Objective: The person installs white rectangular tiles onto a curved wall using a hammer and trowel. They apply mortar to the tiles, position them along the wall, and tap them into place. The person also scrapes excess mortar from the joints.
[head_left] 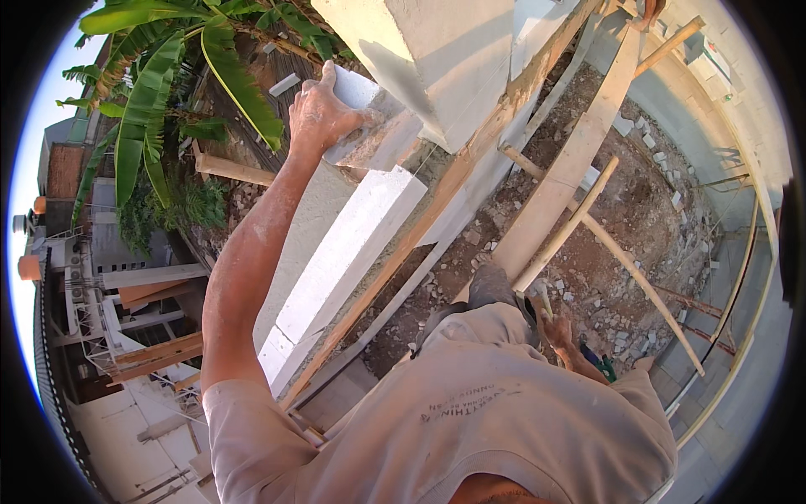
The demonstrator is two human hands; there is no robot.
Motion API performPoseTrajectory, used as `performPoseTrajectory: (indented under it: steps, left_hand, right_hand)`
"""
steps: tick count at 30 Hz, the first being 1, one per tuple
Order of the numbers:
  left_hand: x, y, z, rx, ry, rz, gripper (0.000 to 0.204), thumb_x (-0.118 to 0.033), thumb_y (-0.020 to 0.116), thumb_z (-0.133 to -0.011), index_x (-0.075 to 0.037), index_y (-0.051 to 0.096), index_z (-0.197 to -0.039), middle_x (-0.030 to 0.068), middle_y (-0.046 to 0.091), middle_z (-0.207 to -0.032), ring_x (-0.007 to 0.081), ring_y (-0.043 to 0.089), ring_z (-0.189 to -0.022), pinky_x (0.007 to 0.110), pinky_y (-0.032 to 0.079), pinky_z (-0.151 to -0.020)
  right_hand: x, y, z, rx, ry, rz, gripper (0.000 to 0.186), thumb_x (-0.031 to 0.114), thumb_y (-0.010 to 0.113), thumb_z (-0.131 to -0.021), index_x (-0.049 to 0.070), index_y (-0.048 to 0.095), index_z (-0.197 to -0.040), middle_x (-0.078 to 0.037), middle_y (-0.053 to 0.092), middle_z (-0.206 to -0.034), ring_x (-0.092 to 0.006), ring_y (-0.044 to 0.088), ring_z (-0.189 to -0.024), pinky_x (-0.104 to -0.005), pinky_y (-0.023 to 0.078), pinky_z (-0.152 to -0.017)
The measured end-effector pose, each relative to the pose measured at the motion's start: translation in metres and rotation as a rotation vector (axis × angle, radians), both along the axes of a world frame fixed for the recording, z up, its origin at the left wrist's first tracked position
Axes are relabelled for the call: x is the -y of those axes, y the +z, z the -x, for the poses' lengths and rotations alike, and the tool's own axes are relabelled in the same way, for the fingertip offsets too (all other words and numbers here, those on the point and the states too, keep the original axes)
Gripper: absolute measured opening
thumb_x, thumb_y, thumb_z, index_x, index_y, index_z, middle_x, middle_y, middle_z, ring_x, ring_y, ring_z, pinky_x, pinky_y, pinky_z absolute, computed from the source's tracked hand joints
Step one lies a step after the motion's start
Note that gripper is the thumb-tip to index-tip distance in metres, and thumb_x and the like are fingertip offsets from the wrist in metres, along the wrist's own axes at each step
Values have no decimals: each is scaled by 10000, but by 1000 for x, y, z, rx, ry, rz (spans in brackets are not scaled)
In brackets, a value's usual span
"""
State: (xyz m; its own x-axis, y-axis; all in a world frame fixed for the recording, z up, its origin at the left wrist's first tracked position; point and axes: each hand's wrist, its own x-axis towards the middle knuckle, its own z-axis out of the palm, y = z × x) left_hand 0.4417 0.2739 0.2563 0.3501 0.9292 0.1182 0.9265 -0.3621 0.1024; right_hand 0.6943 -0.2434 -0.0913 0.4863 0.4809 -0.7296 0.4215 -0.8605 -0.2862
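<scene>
My left hand [323, 118] is closed on a pale lightweight block [382, 139], fingers over its outer edge and thumb on its face. Grey mortar smears that face. The block sits tilted at the end of a row of white blocks [340, 265] on top of the wall, close to a tall plastered pillar [457, 67]. Low at my right side, my right hand [561, 334] is partly hidden by my shirt. Its fingers look curled around something thin and pale that I cannot make out.
Below, a long plank [579, 155] lies with wooden poles [642, 286] over rubble-strewn ground [672, 252]. A timber board [445, 210] runs along the wall. Banana leaves [151, 118] hang at upper left. Part of another person [649, 15] shows at the plank's far end.
</scene>
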Motion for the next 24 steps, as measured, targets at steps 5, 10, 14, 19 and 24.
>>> performPoseTrajectory:
  steps: [5, 10, 14, 19, 24]
  left_hand:
    - [-26, -40, -37, -55, 108, 115, 1184, -414, 853, -504, -68, 327, -1506, 237, 544, -1294, 359, 524, -1233, 448, 405, -1048]
    - [-40, -92, -35, -19, 120, 156, 1180, -433, 848, -497, -72, 331, -1495, 233, 532, -1313, 395, 474, -1265, 518, 377, -1052]
    - [-45, -122, -54, 23, 130, 243, 1184, -406, 872, -499, -68, 326, -1493, 246, 526, -1322, 421, 462, -1271, 533, 366, -1056]
    - [-39, -140, -50, 1, 154, 282, 1179, -359, 897, -510, -74, 319, -1497, 229, 539, -1305, 419, 493, -1233, 516, 382, -1045]
    - [-41, -147, -61, -65, 138, 313, 1165, -352, 896, -519, -83, 326, -1498, 222, 541, -1292, 400, 514, -1212, 496, 401, -1026]
  right_hand:
    - [1, 2, -36, 8, 38, 40, 656, 582, 496, -929, -40, 705, -946, -322, 656, -863, -495, 637, -910, -528, 499, -788]
    - [8, -4, -73, -31, -9, -4, 659, 566, 523, -922, -71, 694, -910, -308, 661, -817, -466, 667, -855, -506, 502, -748]
    - [42, -57, -98, -14, -253, 133, 636, 545, 559, -911, -76, 692, -909, -288, 670, -795, -437, 683, -821, -485, 501, -713]
    - [-8, 2, -95, -107, -343, 206, 619, 539, 586, -905, -72, 679, -921, -220, 662, -734, -334, 676, -639, -450, 488, -535]
    - [6, -19, -94, -149, -410, 185, 605, 524, 592, -913, -72, 670, -851, -148, 601, -618, -237, 611, -500, -393, 448, -414]
